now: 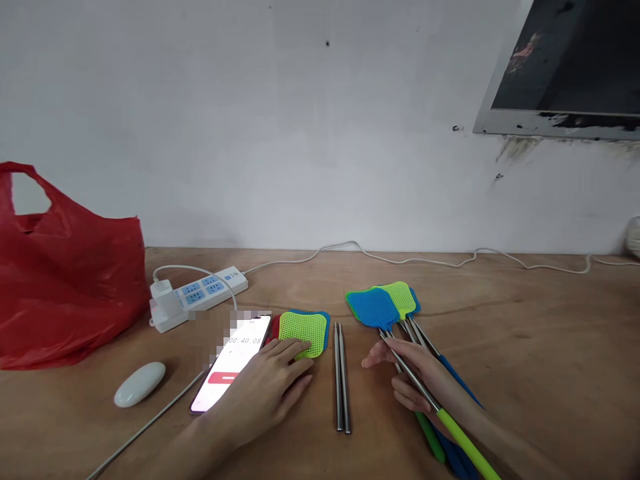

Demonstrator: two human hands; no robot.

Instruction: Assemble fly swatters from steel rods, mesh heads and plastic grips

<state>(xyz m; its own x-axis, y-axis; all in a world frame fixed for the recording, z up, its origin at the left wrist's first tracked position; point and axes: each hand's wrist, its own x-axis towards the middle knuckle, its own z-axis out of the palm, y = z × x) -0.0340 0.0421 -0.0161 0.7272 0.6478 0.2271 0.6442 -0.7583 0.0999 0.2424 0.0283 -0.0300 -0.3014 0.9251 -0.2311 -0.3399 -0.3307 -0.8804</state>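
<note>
My left hand (277, 373) reaches over a small stack of loose fly swatter heads, its fingers stretched out. Its fingertips touch the yellow-green swatter head (303, 328) on top; blue and red heads show beneath. Between thumb and fingers, my right hand (415, 373) holds a telescopic fly swatter handle (463, 440), a slim metal rod with a green grip, tilted up and left. No head shows on its tip. Under and behind this hand lie several assembled fly swatters (374, 308) with blue and green heads. Two bare metal rods (341, 377) rest side by side between my hands.
A lit phone (235, 363) showing a timer lies left of my left hand. Farther left are a white power strip (200, 297), a white oval object (140, 385) and a red plastic bag (75, 280). A white cable (425, 260) runs along the wall.
</note>
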